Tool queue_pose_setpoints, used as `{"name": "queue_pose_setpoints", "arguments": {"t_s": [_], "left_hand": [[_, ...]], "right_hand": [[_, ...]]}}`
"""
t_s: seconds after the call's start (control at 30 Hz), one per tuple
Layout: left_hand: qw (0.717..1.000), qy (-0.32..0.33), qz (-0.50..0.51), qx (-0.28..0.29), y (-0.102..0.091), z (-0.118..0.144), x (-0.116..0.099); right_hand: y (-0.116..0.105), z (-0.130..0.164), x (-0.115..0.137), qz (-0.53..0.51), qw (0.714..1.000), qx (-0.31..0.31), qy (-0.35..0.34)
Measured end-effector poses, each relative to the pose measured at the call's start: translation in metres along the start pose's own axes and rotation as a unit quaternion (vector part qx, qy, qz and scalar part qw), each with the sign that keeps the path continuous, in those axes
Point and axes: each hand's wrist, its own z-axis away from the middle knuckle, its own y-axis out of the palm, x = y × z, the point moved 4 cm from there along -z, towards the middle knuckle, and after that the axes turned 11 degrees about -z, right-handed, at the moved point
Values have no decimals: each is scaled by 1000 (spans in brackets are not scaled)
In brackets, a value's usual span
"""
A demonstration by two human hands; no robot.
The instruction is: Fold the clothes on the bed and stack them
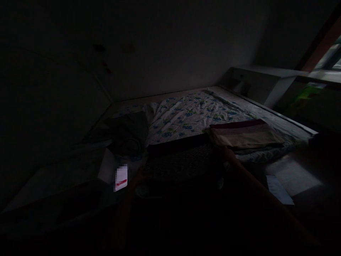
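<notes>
The room is very dark. A dark patterned folded cloth (183, 160) lies across the near edge of a bed covered by a white sheet with blue flowers (186, 113). My left hand (137, 176) is at the cloth's left end and my right hand (226, 151) at its right end. Both seem to grip the cloth, though the fingers are hard to make out. My forearms reach in from below. A folded beige and maroon cloth (245, 135) lies just right of my right hand.
A dark crumpled garment (128, 131) lies on the bed's left side. A small white card with a red stripe (121, 177) sits near my left hand. Papers (279, 190) lie on the floor at the right. A white shelf (266, 73) stands behind the bed, with a window at the far right.
</notes>
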Motion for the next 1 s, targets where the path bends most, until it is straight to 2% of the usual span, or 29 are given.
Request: {"name": "queue_pose_setpoints", "arguments": {"t_s": [0.07, 0.17, 0.23, 0.3, 0.4, 0.47, 0.53, 0.63, 0.77, 0.87, 1.0], "left_hand": [[996, 8, -68, -61, -1, -7, -3], [976, 64, -154, -143, 5, -14, -22], [963, 137, -193, -127, 19, -19, -39], [950, 198, -235, -51, 35, -23, -50], [930, 208, -298, 64, 49, -31, -53], [922, 195, -321, 99, 48, -38, -55], [923, 178, -328, 94, 44, -47, -63], [931, 147, -333, 35, 37, -61, -83], [920, 199, -336, -42, 34, -82, -113], [923, 193, -331, -21, 34, -105, -116], [935, 146, -320, 50, 35, -131, -101]], "right_hand": [[5, 5, 12, 47, 998, -44, -18], [24, 14, 49, 62, 984, -73, -154], [47, 21, 71, 69, 970, -35, -232], [72, 28, 83, 97, 961, 28, -257], [98, 35, 82, 154, 957, 114, -220], [105, 36, 78, 175, 954, 145, -194], [108, 36, 75, 183, 952, 157, -186], [110, 34, 73, 192, 952, 158, -181], [116, 31, 71, 191, 953, 151, -182], [118, 31, 70, 184, 953, 155, -185], [113, 31, 74, 182, 955, 165, -167]]}}
